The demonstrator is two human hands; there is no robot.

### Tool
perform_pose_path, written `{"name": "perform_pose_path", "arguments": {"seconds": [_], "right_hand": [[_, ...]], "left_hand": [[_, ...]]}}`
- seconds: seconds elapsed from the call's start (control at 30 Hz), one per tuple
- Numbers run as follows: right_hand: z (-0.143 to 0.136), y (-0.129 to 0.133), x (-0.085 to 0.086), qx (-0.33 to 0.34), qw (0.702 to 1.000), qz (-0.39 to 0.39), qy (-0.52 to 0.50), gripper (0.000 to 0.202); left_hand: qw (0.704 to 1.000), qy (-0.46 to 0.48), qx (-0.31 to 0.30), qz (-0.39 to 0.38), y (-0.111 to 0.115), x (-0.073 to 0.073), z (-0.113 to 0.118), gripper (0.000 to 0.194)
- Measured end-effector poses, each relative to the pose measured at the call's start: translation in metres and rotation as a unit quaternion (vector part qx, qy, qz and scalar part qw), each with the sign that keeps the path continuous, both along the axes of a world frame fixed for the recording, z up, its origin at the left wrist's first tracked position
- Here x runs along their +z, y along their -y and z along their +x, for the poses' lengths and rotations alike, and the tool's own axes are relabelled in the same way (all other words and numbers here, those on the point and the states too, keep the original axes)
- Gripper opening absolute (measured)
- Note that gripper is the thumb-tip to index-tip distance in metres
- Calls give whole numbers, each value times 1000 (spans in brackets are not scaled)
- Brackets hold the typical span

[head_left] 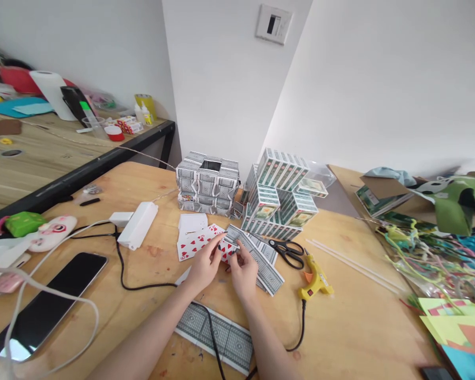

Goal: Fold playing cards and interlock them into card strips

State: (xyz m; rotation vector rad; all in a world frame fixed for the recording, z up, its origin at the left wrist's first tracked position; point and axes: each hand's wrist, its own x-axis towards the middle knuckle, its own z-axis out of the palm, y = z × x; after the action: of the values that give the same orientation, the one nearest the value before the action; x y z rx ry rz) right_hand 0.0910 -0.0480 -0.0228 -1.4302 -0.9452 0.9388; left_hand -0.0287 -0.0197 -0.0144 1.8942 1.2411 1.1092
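My left hand [205,265] and my right hand [243,268] are close together over the table, fingers closed on a playing card [230,240] between them. Patterned card strips [267,266] lie under and beside my right hand. Red-heart cards [192,244] are spread left of my left hand. A longer joined card strip [217,335] lies below my forearms, crossed by a black cable. Behind my hands stands a hollow block built of cards [208,182]. Right of it are stacked card boxes [279,198].
Black scissors [288,253] and a yellow glue gun [315,279] lie to the right, near clear sticks [352,264]. A white power strip [138,226], cables and a phone [49,306] are left. Coloured paper [455,327] and craft pieces fill the right edge.
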Motion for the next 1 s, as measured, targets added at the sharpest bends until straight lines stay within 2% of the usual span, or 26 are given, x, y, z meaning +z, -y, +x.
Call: {"name": "perform_pose_path", "arguments": {"seconds": [0.1, 0.23, 0.4, 0.5, 0.63, 0.77, 0.87, 1.0], "right_hand": [[0, 1, 2, -3, 999, -4, 49, 51], [-1, 2, 6, 8, 996, -5, 92, 52], [-1, 2, 8, 25, 996, -6, 87, 55], [0, 3, 7, 32, 997, 11, 76, 50], [-1, 2, 9, 76, 997, 7, -13, 39], [0, 0, 14, 133, 982, 3, -134, 27], [4, 0, 14, 175, 968, 12, -179, 27], [7, 0, 14, 213, 950, 10, -229, 27]], "left_hand": [[1000, -9, -12, 9, 0, -1, 1, 32], [1000, -4, 24, 0, -1, -5, 1, 23], [999, -14, 38, 13, 1, -9, 0, 20], [998, -14, 51, 19, 1, -8, 0, 21], [996, -3, 86, 11, -1, -6, -1, 21], [994, 28, 103, -14, -3, -4, -2, 19], [994, 69, 77, -26, -3, -3, -1, 19], [994, 101, 35, 11, -3, 0, 1, 17]]}}
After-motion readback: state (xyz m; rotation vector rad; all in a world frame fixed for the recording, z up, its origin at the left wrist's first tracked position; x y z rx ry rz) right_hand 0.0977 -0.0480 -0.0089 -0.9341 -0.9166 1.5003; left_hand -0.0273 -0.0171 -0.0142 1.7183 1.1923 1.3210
